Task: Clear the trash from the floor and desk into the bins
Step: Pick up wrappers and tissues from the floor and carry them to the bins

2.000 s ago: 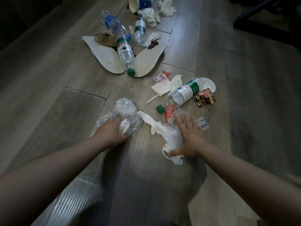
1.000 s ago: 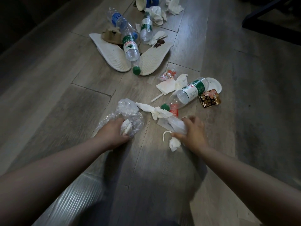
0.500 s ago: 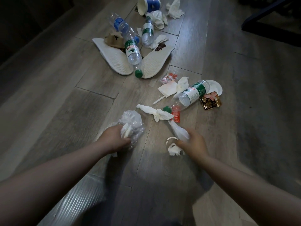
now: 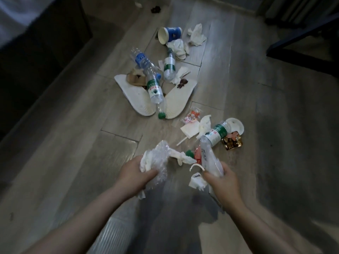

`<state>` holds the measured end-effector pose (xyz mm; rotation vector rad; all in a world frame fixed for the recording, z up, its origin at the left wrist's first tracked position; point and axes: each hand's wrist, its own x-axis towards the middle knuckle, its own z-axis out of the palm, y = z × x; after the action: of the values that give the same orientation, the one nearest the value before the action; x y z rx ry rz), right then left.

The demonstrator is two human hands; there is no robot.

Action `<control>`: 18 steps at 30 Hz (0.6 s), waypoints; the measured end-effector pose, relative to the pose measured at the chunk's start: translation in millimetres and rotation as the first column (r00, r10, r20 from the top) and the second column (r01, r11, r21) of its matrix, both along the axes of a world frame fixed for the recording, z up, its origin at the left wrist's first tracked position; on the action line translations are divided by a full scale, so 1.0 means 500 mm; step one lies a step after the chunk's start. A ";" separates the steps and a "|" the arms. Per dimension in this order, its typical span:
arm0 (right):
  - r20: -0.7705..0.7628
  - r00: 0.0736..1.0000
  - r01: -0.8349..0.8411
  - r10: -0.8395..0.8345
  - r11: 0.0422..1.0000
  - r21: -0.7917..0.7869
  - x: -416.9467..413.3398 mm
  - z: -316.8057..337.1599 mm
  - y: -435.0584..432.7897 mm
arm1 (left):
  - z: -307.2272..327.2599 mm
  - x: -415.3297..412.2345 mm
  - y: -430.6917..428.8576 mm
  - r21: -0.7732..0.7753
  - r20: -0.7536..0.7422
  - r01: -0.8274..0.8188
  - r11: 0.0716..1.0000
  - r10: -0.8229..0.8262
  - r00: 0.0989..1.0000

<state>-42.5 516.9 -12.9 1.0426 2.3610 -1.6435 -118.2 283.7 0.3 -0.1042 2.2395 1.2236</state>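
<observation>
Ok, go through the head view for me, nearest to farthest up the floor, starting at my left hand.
Left hand gripping plastic wrap → nearest green-label bottle → white slippers → blue paper cup → dark scrap.

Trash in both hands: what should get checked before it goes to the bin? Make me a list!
1. The left hand grips the crumpled plastic: ok.
2. The right hand grips the clear wrapper: ok.
3. The white scrap under the right hand is held too: cannot tell.
4. A bin is in sight: not ok, none in view.
5. The nearby floor is cleared: not ok, a bottle and a snack packet lie there.
</observation>
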 end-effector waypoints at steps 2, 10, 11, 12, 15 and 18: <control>0.002 1.000 0.029 -0.029 0.999 -0.016 -0.010 0.086 -0.014 | 0.085 0.016 -0.010 0.058 0.063 -0.121 0.991 0.118 0.991; 0.009 0.993 0.115 -0.115 0.989 -0.089 0.003 0.532 -0.034 | 0.492 0.067 -0.015 0.163 0.170 -0.317 0.934 0.290 0.942; -0.004 0.991 0.132 -0.134 0.986 -0.098 0.006 0.596 -0.033 | 0.554 0.069 -0.010 0.168 0.168 -0.317 0.933 0.290 0.942; -0.015 0.989 0.147 -0.149 0.984 -0.104 0.007 0.663 -0.029 | 0.615 0.066 -0.003 0.177 0.164 -0.321 0.930 0.294 0.942; -0.029 0.987 0.156 -0.160 0.981 -0.111 0.015 0.870 -0.011 | 0.821 0.066 0.029 0.208 0.151 -0.342 0.916 0.315 0.937; -0.076 0.972 0.213 -0.221 0.971 -0.108 0.042 1.137 0.041 | 1.079 0.079 0.078 0.253 0.134 -0.306 0.918 0.280 0.951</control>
<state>-21.6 537.5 555.5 1.2740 2.2572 -1.8957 -78.6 322.9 539.7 -0.3954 2.0009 1.6380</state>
